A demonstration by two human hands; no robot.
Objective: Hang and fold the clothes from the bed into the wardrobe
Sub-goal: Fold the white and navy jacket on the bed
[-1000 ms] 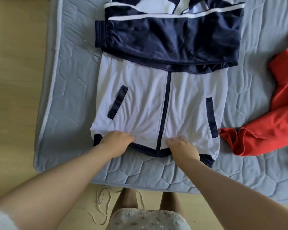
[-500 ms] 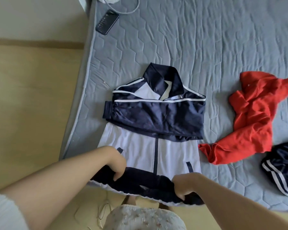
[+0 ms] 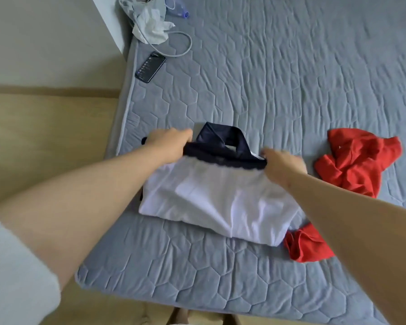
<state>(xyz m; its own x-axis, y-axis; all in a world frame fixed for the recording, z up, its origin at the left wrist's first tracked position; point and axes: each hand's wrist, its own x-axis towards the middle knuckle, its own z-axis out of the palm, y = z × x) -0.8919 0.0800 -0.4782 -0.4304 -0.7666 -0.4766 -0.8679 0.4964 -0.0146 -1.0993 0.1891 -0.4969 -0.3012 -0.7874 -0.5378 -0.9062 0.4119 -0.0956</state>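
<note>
White and navy, the jacket (image 3: 216,198) is lying doubled over near the bed's (image 3: 279,78) left edge, white panel facing up, navy hem sitting up by the collar. The left hand (image 3: 168,143) is gripping one end of that hem and the right hand (image 3: 283,164) is gripping the other. A red garment (image 3: 356,160) is sprawling just beside the jacket, one fold against its near right corner. A phone (image 3: 150,66) and a cable (image 3: 181,43) are sitting at the far left corner.
</note>
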